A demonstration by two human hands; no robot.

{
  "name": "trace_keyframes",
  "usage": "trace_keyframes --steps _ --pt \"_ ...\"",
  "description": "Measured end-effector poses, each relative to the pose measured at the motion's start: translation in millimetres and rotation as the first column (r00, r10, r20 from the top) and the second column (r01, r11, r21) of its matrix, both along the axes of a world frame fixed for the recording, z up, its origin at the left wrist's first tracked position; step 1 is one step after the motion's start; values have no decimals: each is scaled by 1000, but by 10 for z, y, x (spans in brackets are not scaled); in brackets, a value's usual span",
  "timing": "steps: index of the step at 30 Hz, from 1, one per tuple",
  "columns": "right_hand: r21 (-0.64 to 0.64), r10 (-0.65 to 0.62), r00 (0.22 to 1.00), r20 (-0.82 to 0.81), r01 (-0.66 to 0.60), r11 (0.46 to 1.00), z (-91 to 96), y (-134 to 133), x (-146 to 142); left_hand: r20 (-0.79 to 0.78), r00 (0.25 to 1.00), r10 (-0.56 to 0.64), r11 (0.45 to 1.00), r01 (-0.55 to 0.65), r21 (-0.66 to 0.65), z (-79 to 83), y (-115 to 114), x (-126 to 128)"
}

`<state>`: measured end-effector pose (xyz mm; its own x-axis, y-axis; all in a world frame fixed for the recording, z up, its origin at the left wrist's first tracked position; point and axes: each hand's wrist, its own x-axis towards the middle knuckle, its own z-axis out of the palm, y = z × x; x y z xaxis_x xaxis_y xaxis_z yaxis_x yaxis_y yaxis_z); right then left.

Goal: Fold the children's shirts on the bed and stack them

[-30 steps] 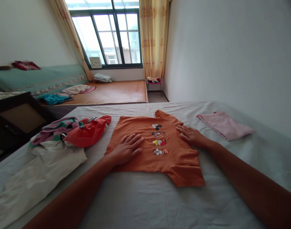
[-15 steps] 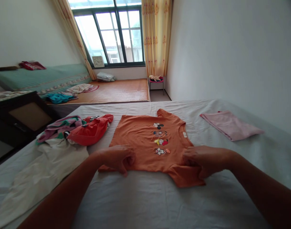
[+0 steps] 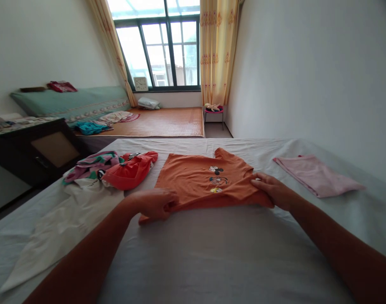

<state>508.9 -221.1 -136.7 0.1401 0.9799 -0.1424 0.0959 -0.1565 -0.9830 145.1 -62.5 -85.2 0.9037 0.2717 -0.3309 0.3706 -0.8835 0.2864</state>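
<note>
An orange T-shirt (image 3: 193, 175) with cartoon heads printed down its chest lies on the grey-white bed sheet (image 3: 218, 253), its collar toward the right. Its near side is lifted and partly folded over, so the lowest print is hidden. My left hand (image 3: 155, 202) pinches the near edge close to the hem. At the shoulder by the collar, my right hand (image 3: 270, 188) grips the cloth, and the near sleeve hangs below those fingers.
Left of the shirt lie a red garment (image 3: 129, 173), a pink-and-green garment (image 3: 93, 164) and white trousers-like cloth (image 3: 60, 228). A folded pink garment (image 3: 319, 175) rests at the right. Beyond are a dark cabinet (image 3: 50, 147), another bed (image 3: 167, 122) and a small stool (image 3: 214, 110).
My right hand has raised the shirt's near shoulder and moved it away from me. The near side has folded inward, covering the lowest print. My left hand still grips near the hem.
</note>
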Motion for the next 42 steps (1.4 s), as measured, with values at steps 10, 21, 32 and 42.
trace_keyframes --steps 10,21,32,42 --pt "-88 84 996 39 -80 993 -24 -28 124 264 859 439 889 -374 -264 -251 632 -279" --pt "15 -43 971 237 40 999 -162 45 272 574 426 700 715 -425 -556 -619 733 -67" --pt "-130 53 798 600 32 991 -167 -9 361 630 597 497 802 -592 -73 -808 843 -57" --pt "176 -101 223 970 -348 921 -132 33 -436 495 869 -9 935 -168 312 -660 -31 508"
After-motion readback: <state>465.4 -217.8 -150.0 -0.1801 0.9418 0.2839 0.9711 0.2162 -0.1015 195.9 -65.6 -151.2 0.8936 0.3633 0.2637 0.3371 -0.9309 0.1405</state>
